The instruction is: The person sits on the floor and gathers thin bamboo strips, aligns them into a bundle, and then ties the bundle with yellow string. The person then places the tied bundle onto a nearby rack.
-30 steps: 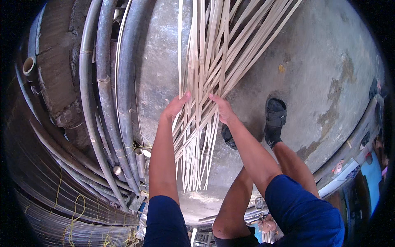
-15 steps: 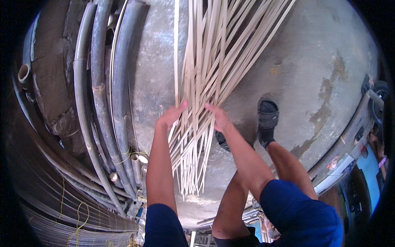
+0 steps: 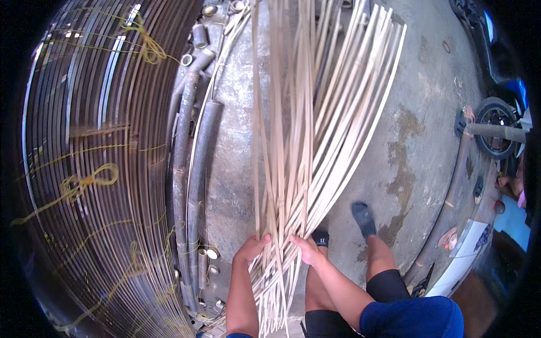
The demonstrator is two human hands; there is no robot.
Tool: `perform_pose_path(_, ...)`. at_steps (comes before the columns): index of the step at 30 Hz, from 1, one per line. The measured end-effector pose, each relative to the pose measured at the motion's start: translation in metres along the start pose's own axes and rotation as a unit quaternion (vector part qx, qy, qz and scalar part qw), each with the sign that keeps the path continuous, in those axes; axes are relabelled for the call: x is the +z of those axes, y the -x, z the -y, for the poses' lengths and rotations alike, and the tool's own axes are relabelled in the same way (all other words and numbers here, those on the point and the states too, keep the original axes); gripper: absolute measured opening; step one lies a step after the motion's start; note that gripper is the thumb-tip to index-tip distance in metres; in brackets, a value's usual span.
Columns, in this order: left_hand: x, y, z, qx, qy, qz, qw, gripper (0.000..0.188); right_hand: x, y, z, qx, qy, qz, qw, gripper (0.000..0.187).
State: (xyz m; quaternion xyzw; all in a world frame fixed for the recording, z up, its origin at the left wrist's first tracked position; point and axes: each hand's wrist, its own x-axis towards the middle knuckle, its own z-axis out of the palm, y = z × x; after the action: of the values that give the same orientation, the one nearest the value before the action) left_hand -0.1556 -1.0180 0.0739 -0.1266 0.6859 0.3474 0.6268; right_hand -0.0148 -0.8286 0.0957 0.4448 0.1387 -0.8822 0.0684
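A long bundle of pale bamboo strips [image 3: 327, 186] runs away from me, crossing at my hands and fanning out at the far end. My left hand [image 3: 252, 248] is closed on the left side of the bundle, its thumb across the strips. Opposite it, my right hand [image 3: 307, 248] grips the right side, thumb also on top. The fingers under the bundle are hidden. Short strip ends [image 3: 273, 315] spread out below my hands. Some strips in the middle are smeared by motion.
To the left stands a slatted screen [image 3: 112, 191] tied with yellow cord [image 3: 90, 183]. Grey bamboo poles [image 3: 204, 146] and short cut pieces [image 3: 203, 270] lie beside it. My foot [image 3: 363, 218] is on the concrete floor [image 3: 428, 67]. A wheel [image 3: 496, 128] is at the right.
The view has shifted, so hands and bundle sit lower in the picture. More of the strips' far ends and of the slatted screen shows. Both hands keep their hold.
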Motion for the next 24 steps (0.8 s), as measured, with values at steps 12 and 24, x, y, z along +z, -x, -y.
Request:
perform_pose_path(12,0.216,0.02,-0.064,0.001,-0.139,0.009,0.99,0.103,-0.186,0.079,0.08,0.029,-0.054,0.005,0.998,0.056)
perform_pose_path(24,0.353,-0.155,0.043,-0.046,-0.104,0.055,0.992,0.105,-0.399,0.029,0.091,0.093,0.026,-0.015,0.995,0.062)
